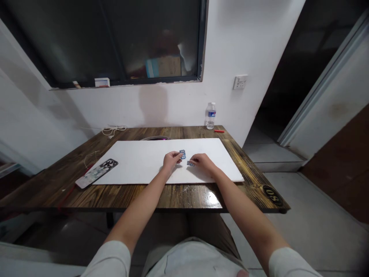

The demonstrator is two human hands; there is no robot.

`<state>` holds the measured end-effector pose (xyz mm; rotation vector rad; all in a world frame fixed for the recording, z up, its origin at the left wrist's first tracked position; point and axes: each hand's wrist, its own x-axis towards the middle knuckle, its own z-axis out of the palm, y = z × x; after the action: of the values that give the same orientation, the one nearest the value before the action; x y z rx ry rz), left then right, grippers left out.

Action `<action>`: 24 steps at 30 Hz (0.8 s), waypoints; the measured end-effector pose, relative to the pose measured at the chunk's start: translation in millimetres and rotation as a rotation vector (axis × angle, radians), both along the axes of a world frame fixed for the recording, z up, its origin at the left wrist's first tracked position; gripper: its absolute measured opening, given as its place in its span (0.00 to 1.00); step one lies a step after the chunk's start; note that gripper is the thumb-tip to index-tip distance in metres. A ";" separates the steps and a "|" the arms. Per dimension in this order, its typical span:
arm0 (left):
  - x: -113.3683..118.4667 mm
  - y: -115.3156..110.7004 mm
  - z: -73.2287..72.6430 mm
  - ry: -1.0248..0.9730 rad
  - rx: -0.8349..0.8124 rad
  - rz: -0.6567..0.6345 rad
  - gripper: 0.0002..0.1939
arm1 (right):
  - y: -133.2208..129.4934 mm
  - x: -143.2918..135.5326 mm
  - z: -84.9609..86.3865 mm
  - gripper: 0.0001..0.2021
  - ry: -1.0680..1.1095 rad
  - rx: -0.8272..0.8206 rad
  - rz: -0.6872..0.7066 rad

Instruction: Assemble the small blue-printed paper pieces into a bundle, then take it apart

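Note:
My left hand (172,159) is closed in a pinch on a small blue piece with pale rectangular markings (182,154), held just above the white board (138,161). To its right, the fingers of my right hand (201,161) are closed on a second small blue piece (190,163), low over the board or touching it; I cannot tell which. Both pieces are too small to name by kind. The two hands are apart, with a narrow gap of board between them.
A phone in a patterned case (97,173) overlaps the board's left edge on the wooden table (121,198). Along the back are a white cable (113,130), a water bottle (211,116) and a red stick-like object (219,131). A round black "80" plaque (272,194) marks the right corner.

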<state>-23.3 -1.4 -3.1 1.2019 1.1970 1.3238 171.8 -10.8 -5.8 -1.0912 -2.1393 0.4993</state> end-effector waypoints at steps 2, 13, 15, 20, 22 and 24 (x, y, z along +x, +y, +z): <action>-0.1 -0.1 0.0 0.004 0.004 0.001 0.22 | 5.3 0.3 -3.6 0.08 0.112 -0.027 -0.060; 0.4 -2.3 -2.7 0.121 -0.010 -0.146 0.22 | 3.4 -4.5 -4.2 0.20 0.536 -0.309 -0.092; 0.4 -4.2 -1.5 0.141 0.000 -0.182 0.22 | 2.0 -5.5 -3.5 0.20 0.518 -0.320 -0.092; 0.0 -7.0 -0.3 0.197 0.033 -0.281 0.23 | -0.6 -7.8 -2.7 0.22 0.527 -0.342 -0.083; -0.1 -6.4 -1.5 0.203 0.043 -0.303 0.22 | -0.8 -8.4 -2.4 0.22 0.525 -0.348 -0.070; 0.0 -5.0 -3.0 0.191 0.048 -0.302 0.22 | 0.8 -7.8 -2.7 0.22 0.529 -0.352 -0.051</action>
<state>-23.3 -6.4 -6.1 1.5056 1.0691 1.0353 164.1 -10.0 -8.5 -1.0475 -1.5904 1.0416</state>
